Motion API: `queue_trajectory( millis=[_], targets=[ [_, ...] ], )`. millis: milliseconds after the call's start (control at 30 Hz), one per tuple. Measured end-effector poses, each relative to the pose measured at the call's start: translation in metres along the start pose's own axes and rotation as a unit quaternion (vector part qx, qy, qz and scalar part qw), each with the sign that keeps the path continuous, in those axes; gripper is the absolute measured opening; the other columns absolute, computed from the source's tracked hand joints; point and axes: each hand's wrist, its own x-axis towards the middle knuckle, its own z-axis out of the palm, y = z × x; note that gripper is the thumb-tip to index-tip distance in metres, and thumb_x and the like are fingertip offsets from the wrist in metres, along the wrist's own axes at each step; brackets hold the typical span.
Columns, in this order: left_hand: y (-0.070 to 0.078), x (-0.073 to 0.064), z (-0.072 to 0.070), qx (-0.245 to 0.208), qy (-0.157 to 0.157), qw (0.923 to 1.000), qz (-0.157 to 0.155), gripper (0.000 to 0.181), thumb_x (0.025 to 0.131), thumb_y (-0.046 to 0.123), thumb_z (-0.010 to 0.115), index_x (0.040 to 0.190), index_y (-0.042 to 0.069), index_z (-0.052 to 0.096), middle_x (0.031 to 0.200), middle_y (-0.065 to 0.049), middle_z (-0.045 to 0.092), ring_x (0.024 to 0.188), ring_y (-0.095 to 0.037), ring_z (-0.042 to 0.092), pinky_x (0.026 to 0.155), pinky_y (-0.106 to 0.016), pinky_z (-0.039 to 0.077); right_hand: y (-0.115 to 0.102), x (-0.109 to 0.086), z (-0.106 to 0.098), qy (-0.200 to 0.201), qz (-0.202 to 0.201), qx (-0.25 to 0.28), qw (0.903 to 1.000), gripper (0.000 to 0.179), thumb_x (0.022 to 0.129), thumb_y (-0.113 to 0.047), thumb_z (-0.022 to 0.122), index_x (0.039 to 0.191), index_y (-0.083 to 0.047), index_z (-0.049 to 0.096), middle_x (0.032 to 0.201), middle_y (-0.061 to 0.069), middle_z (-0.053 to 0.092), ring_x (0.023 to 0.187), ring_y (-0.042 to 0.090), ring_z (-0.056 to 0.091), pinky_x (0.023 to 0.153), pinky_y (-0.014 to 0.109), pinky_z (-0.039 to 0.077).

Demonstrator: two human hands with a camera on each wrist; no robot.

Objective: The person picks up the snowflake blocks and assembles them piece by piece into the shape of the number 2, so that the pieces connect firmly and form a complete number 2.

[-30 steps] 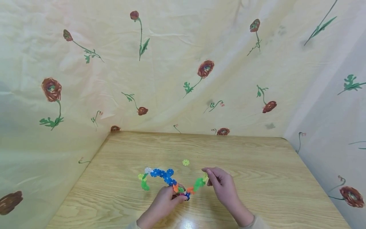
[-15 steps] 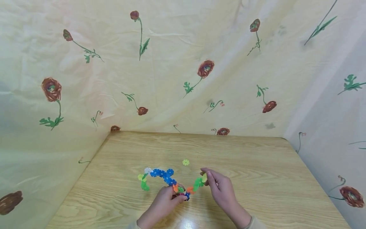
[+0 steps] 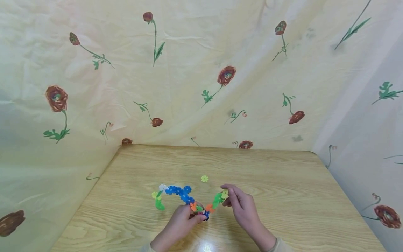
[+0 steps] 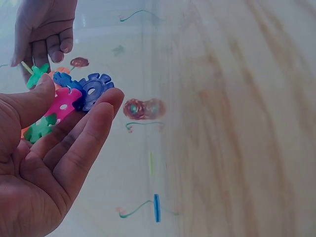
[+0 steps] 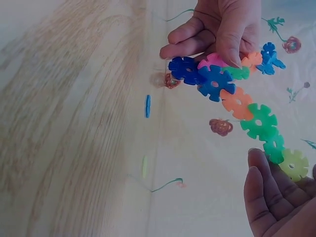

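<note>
A chain of flower-shaped plastic interlocking discs [image 3: 181, 192] hangs between the two hands above the table. My left hand [image 3: 182, 218] grips it near its middle. In the left wrist view, a pink disc [image 4: 64, 104] lies between thumb and fingers, with a dark blue disc [image 4: 95, 92] at the fingertips. My right hand [image 3: 245, 206] holds the chain's right end by a pale yellow disc [image 5: 295, 165], thumb and fingers at its edge. Green discs [image 5: 259, 121] and an orange disc [image 5: 237, 102] link this end to the blue ones. The left part ends in white, yellow and green discs.
One loose yellow-green disc [image 3: 204, 179] lies on the wooden table [image 3: 267, 168] beyond the hands. A blue disc [image 5: 147, 106] shows edge-on in both wrist views. Flower-patterned cloth [image 3: 189, 87] encloses the table at the back and sides.
The yellow disc at the right end has turned to show more of its face, and the right hand's fingers have shifted slightly around it. The left hand stays still.
</note>
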Motion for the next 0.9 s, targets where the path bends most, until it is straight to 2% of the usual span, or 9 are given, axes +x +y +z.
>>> queue_trajectory(
  millis=[233,467,567,700,800,900],
  targets=[
    [-0.0014,0.0000,-0.0002,0.004,0.003,0.9995,0.030,0.010,0.093,0.029,0.066,0.094,0.020,0.070,0.081,0.014,0.063,0.071,-0.002,0.056,0.065,-0.022,0.049,0.0010,-0.0014,-0.0015,-0.044,-0.035,-0.020,0.9982,0.025,0.098,-0.010,0.059,0.123,-0.012,0.061,0.081,-0.005,0.069,0.065,0.016,0.066,0.050,0.026,0.050],
    [-0.0009,-0.0002,0.0006,0.003,0.005,0.9997,0.026,0.008,0.092,0.028,0.068,0.094,0.021,0.069,0.082,0.015,0.064,0.074,-0.001,0.058,0.067,-0.022,0.050,0.0039,-0.0010,0.0007,-0.054,-0.077,-0.021,0.9954,0.029,0.099,-0.005,0.055,0.128,-0.010,0.058,0.114,0.005,0.066,0.071,0.009,0.064,0.063,0.027,0.055],
    [-0.0009,-0.0003,0.0006,0.003,0.007,0.9995,0.029,0.009,0.092,0.029,0.068,0.094,0.020,0.070,0.084,0.014,0.065,0.075,-0.002,0.059,0.068,-0.022,0.050,0.0034,-0.0010,0.0023,-0.050,-0.083,-0.022,0.9950,0.033,0.099,-0.003,0.055,0.131,-0.010,0.056,0.118,0.006,0.065,0.070,0.007,0.061,0.063,0.027,0.055],
    [-0.0011,-0.0002,0.0006,0.001,0.008,0.9995,0.032,0.009,0.092,0.028,0.068,0.094,0.019,0.070,0.082,0.014,0.064,0.075,-0.001,0.058,0.067,-0.022,0.050,0.0009,-0.0015,0.0039,-0.038,-0.069,-0.017,0.9968,0.037,0.098,-0.005,0.058,0.134,-0.008,0.051,0.120,0.003,0.065,0.089,0.015,0.066,0.074,0.031,0.056],
    [-0.0015,0.0001,0.0010,-0.002,0.007,0.9996,0.026,0.008,0.092,0.028,0.068,0.095,0.020,0.070,0.081,0.014,0.064,0.074,-0.001,0.059,0.067,-0.022,0.050,-0.0014,-0.0025,0.0039,-0.035,-0.045,0.003,0.9984,0.036,0.096,-0.007,0.061,0.130,-0.009,0.051,0.120,0.003,0.066,0.097,0.018,0.066,0.084,0.033,0.054],
    [-0.0023,0.0001,0.0013,-0.007,0.005,0.9996,0.026,0.009,0.092,0.027,0.068,0.097,0.020,0.070,0.081,0.014,0.064,0.074,-0.002,0.059,0.067,-0.022,0.050,-0.0031,-0.0030,0.0037,-0.035,-0.016,0.035,0.9987,0.030,0.095,-0.010,0.062,0.124,-0.012,0.055,0.118,0.003,0.067,0.092,0.014,0.067,0.086,0.032,0.053]
  ],
)
